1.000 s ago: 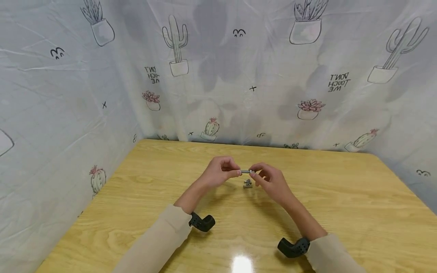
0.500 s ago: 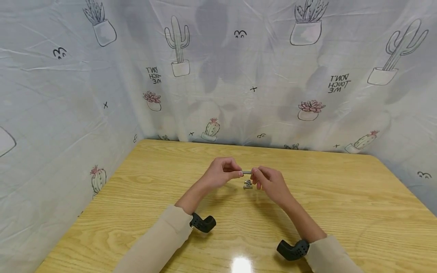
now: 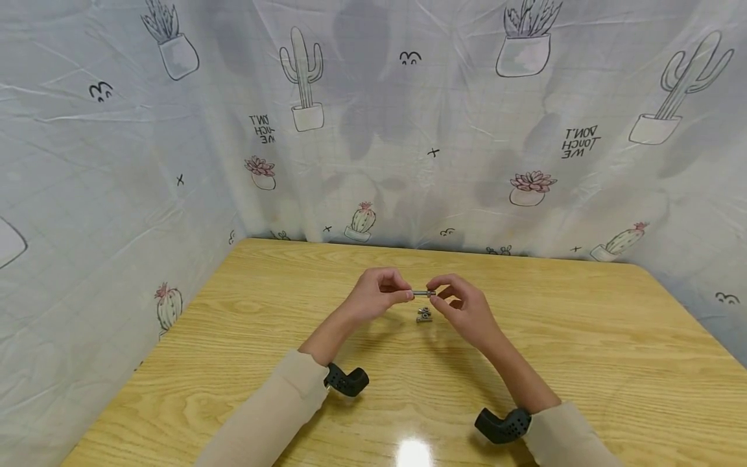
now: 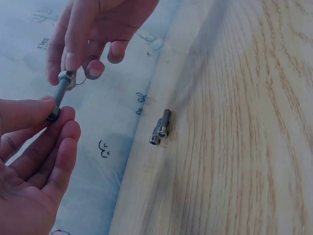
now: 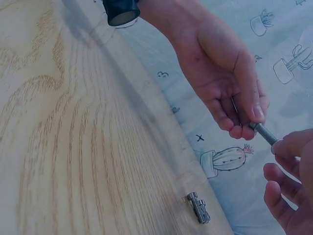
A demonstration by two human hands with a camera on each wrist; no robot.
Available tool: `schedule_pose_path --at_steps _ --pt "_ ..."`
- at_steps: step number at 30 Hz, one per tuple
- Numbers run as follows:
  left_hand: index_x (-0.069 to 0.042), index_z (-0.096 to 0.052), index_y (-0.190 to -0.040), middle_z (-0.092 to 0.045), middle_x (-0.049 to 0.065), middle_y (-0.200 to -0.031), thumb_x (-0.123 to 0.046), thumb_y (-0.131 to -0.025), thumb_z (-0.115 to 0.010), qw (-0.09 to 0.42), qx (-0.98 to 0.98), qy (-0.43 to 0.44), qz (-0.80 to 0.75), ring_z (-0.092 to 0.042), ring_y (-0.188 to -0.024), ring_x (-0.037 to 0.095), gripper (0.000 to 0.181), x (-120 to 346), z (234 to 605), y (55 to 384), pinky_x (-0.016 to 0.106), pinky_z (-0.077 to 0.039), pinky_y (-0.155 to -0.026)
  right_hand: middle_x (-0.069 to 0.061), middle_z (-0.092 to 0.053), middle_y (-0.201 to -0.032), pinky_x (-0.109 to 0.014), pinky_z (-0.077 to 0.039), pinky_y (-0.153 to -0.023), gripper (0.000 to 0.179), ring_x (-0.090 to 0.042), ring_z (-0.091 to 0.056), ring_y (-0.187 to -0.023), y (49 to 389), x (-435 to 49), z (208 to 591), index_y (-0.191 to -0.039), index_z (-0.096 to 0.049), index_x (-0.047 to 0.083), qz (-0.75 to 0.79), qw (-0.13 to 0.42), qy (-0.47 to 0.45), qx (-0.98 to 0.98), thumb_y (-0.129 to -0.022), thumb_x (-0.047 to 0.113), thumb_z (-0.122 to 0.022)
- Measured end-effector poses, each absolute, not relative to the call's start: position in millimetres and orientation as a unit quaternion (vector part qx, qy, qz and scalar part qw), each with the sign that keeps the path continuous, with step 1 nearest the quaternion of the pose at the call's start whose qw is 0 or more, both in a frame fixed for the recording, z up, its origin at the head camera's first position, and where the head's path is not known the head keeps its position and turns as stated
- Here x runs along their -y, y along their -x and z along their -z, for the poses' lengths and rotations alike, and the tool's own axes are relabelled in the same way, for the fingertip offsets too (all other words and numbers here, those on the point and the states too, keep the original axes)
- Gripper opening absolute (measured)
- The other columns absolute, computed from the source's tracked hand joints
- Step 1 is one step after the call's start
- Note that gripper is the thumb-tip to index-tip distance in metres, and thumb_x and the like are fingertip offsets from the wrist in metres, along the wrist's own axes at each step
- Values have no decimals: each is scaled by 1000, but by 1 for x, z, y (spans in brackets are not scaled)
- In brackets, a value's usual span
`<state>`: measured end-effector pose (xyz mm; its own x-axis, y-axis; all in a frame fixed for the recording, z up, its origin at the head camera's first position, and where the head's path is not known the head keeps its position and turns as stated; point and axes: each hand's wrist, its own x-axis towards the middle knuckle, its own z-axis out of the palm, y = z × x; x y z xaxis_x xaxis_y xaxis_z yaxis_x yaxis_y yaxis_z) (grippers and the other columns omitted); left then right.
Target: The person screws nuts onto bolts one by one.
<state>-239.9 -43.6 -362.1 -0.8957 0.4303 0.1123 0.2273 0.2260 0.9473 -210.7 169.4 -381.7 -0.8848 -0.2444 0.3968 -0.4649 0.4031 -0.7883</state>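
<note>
My left hand (image 3: 376,295) pinches the head end of a metal bolt (image 4: 60,92) between thumb and fingers. The bolt lies level above the table in the head view, its threaded end pointing to the right. A hex nut (image 4: 67,76) sits around the shank near that end. My right hand (image 3: 463,311) holds the nut between thumb and index fingertips, its other fingers loosely bent. Below the hands, several more bolts (image 5: 198,208) lie in a small pile on the table; at least one nut shows among them in the head view.
The wooden table (image 3: 280,292) runs back to a pale curtain (image 3: 385,130) printed with cacti, which also hangs along the left side. A black camera mount sits on each wrist, the left mount (image 3: 348,381) and the right mount (image 3: 502,426) both above the table.
Half a second ago the right fingers were rolled over the bolt's end, hiding the nut. Now they have turned back and the nut shows. The left hand stays nearly still.
</note>
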Motion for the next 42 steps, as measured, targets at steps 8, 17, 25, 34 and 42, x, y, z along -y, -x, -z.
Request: schedule_pose_path --at_steps 8,17,25,34,42 --pt "-7 -68 -90 -68 8 -94 -11 -90 -69 87 -779 -217 -582 -66 -100 39 4 44 362 239 49 -53 -91 -18 -65 -105 -30 -53 -59 17 -31 -64 -79 199 -162 367 -112 -62 1 -503 98 -195 836 -97 7 -57" --pt "-2 -67 -90 -70 13 -94 -8 -90 -68 83 -767 -237 -591 -67 -99 41 6 43 362 239 48 -54 -89 -15 -64 -90 -32 -51 -56 19 -2 -53 -63 188 -156 352 -105 -63 -5 -501 84 -181 842 -100 9 -51" --pt "-4 -67 -89 -70 12 -93 -9 -90 -68 84 -769 -235 -588 -67 -99 41 5 42 363 241 51 -53 -90 -16 -63 -87 -24 -47 -54 22 -5 -51 -61 189 -158 348 -107 -64 1 -497 72 -161 849 -103 15 -48" --pt "-4 -67 -89 -69 11 -94 -10 -91 -68 86 -772 -226 -588 -66 -100 43 6 44 362 244 51 -52 -91 -8 -65 -111 -24 -53 -66 22 -17 -64 -88 214 -170 379 -115 -62 8 -476 118 -231 840 -94 14 -64" --pt "-4 -67 -89 -69 12 -93 -9 -90 -67 88 -769 -229 -590 -66 -99 43 6 44 360 247 55 -51 -91 -8 -67 -107 -24 -52 -64 17 -20 -64 -85 217 -168 379 -111 -64 11 -478 115 -213 844 -95 16 -63"
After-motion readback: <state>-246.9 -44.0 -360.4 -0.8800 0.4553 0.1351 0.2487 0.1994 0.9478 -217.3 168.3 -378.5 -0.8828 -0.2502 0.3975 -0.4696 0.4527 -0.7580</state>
